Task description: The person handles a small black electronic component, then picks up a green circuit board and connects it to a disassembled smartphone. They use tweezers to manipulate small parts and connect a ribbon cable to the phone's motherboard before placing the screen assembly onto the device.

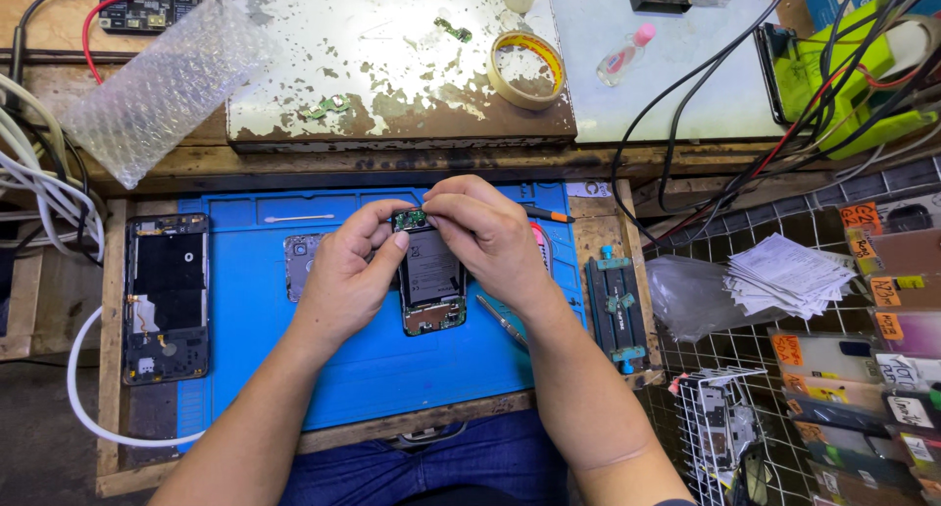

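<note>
Landmark: blue work mat [255, 300].

Off the mat's left edge: dark phone frame [165, 297], lying flat.

On the mat, upper left: cotton swab [299, 218].

Mat centre: left hand [345, 276], fingers curled around the left side of an opened phone [431, 276], back cover off, insides showing. Right hand [487, 233], fingertips pinched at the phone's top edge on a small green circuit board [410, 217].

On the mat, right of the phone: screwdriver [502, 320].

Off the mat's right edge: blue clamp fixture [615, 305].

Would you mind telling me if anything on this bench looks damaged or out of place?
The white board behind the blue mat is badly worn, with paint flaked off along its front edge. Small green circuit pieces lie loose on it.
</note>
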